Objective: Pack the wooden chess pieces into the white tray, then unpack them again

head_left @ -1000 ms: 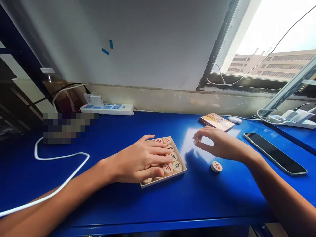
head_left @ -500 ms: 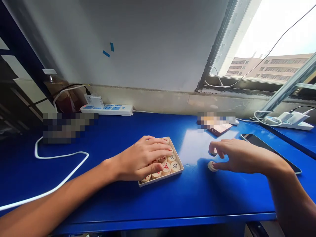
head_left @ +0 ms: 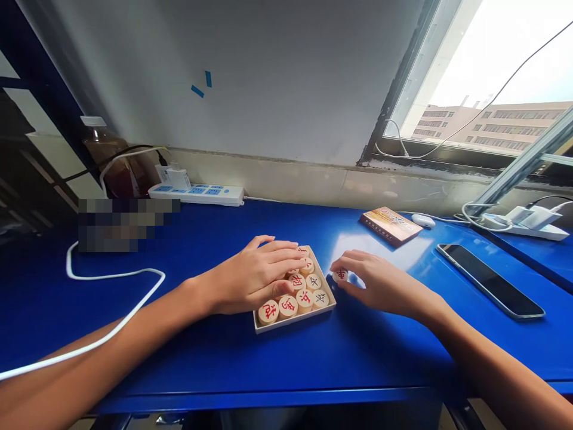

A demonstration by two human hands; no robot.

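A shallow white box on the blue table holds several round wooden Chinese chess pieces, with red or black characters on top. My left hand lies across the box's left and back part, its fingers stretched out over the pieces and hiding some of them. Just right of the box, my right hand pinches a Chinese chess piece with a red character between thumb and fingers. Whether a second piece sits under or behind it, I cannot tell.
A printed cardboard box lies at the back, beside a small white case. A phone rests on the right. Power strips and a white cable lie along the back and left. A bottle stands at back left.
My right hand has moved left from two loose pieces to the box's right side, now holding a piece. My left hand has shifted slightly, uncovering more front pieces.
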